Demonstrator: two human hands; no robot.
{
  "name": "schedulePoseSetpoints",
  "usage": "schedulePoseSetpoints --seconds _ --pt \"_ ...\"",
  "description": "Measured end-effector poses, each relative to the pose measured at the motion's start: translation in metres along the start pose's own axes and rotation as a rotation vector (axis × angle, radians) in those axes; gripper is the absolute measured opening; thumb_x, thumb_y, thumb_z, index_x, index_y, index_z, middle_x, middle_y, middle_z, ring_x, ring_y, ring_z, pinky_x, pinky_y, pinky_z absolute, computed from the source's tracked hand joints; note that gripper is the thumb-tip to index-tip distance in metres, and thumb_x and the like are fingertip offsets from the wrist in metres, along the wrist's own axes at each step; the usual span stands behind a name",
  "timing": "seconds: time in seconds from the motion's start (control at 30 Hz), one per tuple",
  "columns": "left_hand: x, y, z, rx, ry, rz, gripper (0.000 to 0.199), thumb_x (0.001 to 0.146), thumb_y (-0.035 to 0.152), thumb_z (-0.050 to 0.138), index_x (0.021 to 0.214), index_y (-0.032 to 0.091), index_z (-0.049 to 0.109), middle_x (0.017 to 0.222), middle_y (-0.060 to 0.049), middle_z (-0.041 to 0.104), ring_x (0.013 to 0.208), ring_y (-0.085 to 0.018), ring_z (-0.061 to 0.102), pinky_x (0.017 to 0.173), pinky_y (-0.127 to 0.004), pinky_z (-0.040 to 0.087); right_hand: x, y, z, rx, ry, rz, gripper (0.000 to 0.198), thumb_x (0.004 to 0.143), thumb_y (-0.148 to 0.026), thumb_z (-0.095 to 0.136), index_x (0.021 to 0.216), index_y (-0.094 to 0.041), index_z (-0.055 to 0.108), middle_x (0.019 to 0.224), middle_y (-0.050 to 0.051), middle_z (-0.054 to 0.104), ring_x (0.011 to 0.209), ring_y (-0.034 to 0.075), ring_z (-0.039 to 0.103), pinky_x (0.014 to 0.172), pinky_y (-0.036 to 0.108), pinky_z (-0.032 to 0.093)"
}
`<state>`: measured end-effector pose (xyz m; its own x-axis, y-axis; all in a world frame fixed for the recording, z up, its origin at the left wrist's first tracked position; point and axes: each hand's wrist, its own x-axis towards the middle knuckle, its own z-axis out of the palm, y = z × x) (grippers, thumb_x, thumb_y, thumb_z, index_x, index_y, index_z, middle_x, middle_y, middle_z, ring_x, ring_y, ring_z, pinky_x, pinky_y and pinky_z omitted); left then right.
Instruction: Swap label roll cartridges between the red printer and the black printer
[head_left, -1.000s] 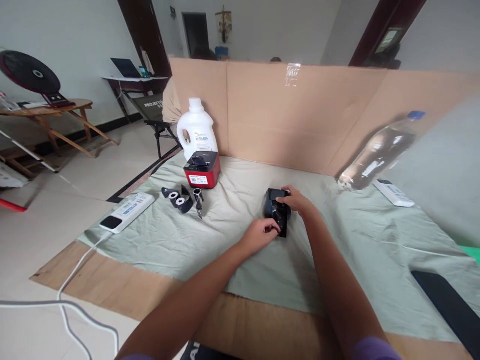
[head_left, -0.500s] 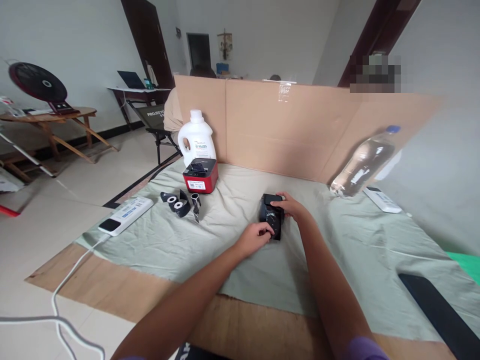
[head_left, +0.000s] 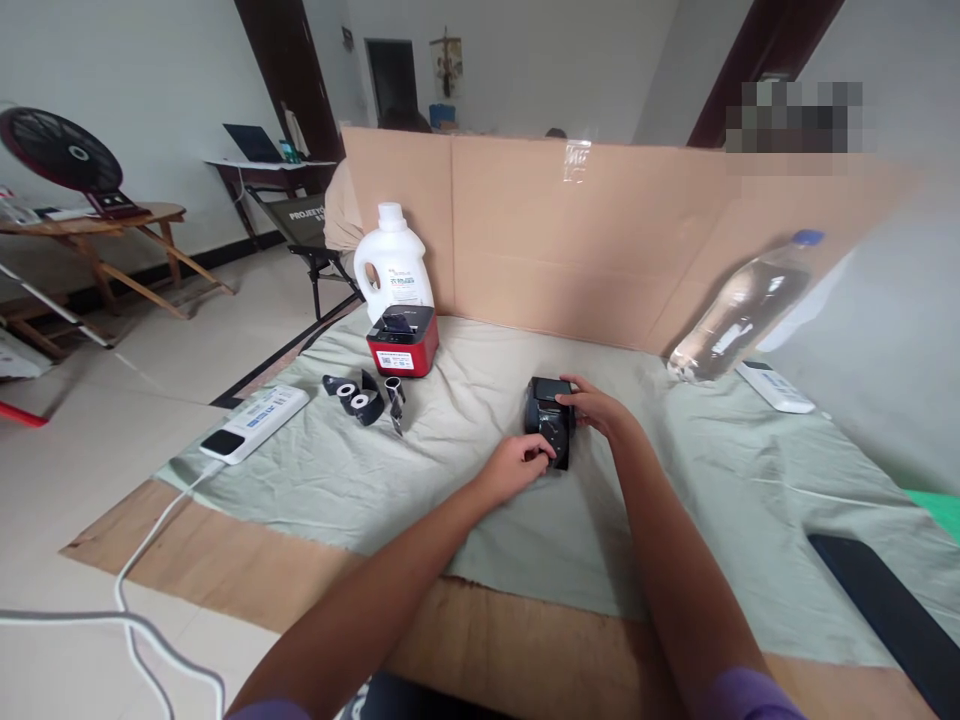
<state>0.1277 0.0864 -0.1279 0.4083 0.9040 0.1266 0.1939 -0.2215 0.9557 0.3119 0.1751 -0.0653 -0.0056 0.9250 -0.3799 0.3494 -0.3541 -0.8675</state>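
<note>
A small black box-shaped device (head_left: pixel 545 405) sits on the cloth in front of me, with a shiny black sheet or flap (head_left: pixel 555 430) on its near part. I cannot make out its exact kind. My right hand (head_left: pixel 592 403) grips it from the right, thumb on top and fingers along the far side. At its near left side, my left hand (head_left: pixel 519 462) has curled fingers closed at the edge of the shiny part; the fingertips are partly hidden. Left of the hands lie black rolls with white cores (head_left: pixel 354 400) and a small roll of dark shiny film (head_left: pixel 395 400).
A red and black box-shaped device (head_left: pixel 405 345) stands before a white jug (head_left: pixel 394 265). Power banks lie left (head_left: pixel 255 425) and right (head_left: pixel 776 388). A clear bottle (head_left: pixel 739 310) leans against the cardboard screen (head_left: pixel 555 240). A dark phone-like slab (head_left: pixel 885 610) is at the right front.
The whole view has shifted slightly. Both hands stay on the black device; my left fingers have moved a little up along its shiny part.
</note>
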Motion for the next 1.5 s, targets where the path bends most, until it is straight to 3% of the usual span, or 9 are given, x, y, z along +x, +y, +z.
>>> schedulePoseSetpoints --seconds 0.67,0.73,0.83,0.93,1.07,1.2,1.37,1.5 --pt "-0.003 -0.004 0.003 -0.030 -0.009 0.022 0.019 0.084 0.023 0.055 0.094 0.014 0.069 0.064 0.001 0.062 0.057 -0.011 0.051 0.059 -0.022 0.039 0.001 0.007 -0.003 0.035 -0.003 -0.011 0.065 0.076 -0.026 0.069 0.138 -0.030 0.050 0.117 0.006 0.067 0.098 0.021 0.061 0.075 0.030 0.046" --pt "-0.003 -0.004 0.003 -0.060 0.031 0.034 0.022 0.085 0.025 0.057 0.102 0.015 0.068 0.061 0.004 0.054 0.057 -0.010 0.047 0.058 -0.021 0.037 0.001 0.007 -0.004 0.042 -0.009 -0.014 0.065 0.075 -0.026 0.070 0.137 -0.030 0.050 0.117 0.006 0.067 0.098 0.021 0.062 0.076 0.029 0.047" --pt "0.007 0.000 -0.003 -0.123 0.221 -0.014 0.029 0.087 0.028 0.059 0.113 0.017 0.062 0.056 0.008 0.038 0.053 -0.009 0.038 0.056 -0.020 0.033 0.000 0.007 -0.004 0.054 -0.015 -0.019 0.065 0.074 -0.026 0.070 0.137 -0.028 0.050 0.118 0.007 0.066 0.098 0.021 0.062 0.075 0.029 0.047" --pt "0.035 0.009 -0.021 -0.133 0.312 -0.253 0.041 0.088 0.030 0.060 0.126 0.016 0.055 0.058 0.008 0.038 0.051 -0.008 0.036 0.052 -0.019 0.030 0.000 0.006 -0.004 0.058 -0.019 -0.019 0.066 0.073 -0.026 0.071 0.136 -0.028 0.051 0.118 0.007 0.066 0.095 0.020 0.061 0.070 0.027 0.045" --pt "0.079 0.018 -0.047 -0.106 0.090 -0.491 0.073 0.085 0.041 0.066 0.150 0.022 0.038 0.058 0.008 0.043 0.043 -0.007 0.033 0.044 -0.019 0.019 0.000 0.008 -0.006 0.026 0.003 -0.045 0.068 0.072 -0.031 0.074 0.136 -0.029 0.054 0.113 0.005 0.065 0.078 0.014 0.054 0.061 0.022 0.035" --pt "0.096 0.015 -0.062 -0.144 -0.141 -0.544 0.085 0.083 0.047 0.069 0.156 0.030 0.028 0.058 0.008 0.044 0.040 -0.006 0.029 0.042 -0.017 0.012 0.004 0.015 -0.010 -0.004 -0.048 -0.088 0.075 0.074 -0.036 0.073 0.144 -0.027 0.048 0.102 0.003 0.064 0.061 0.010 0.044 0.055 0.022 0.029" --pt "0.095 0.011 -0.065 -0.176 -0.177 -0.518 0.083 0.085 0.044 0.068 0.156 0.031 0.028 0.060 0.006 0.049 0.040 -0.005 0.032 0.041 -0.017 0.013 0.008 0.026 -0.017 0.021 -0.153 -0.102 0.080 0.085 -0.032 0.060 0.158 -0.029 0.028 0.091 0.002 0.063 0.060 0.013 0.047 0.054 0.024 0.031" --pt "0.096 0.011 -0.060 -0.164 -0.131 -0.504 0.075 0.086 0.039 0.066 0.153 0.031 0.033 0.055 0.008 0.044 0.039 -0.007 0.037 0.041 -0.018 0.015 0.003 0.025 -0.017 0.087 -0.113 -0.113 0.076 0.084 -0.027 0.059 0.156 -0.030 0.035 0.103 0.004 0.065 0.061 0.011 0.046 0.053 0.024 0.031"
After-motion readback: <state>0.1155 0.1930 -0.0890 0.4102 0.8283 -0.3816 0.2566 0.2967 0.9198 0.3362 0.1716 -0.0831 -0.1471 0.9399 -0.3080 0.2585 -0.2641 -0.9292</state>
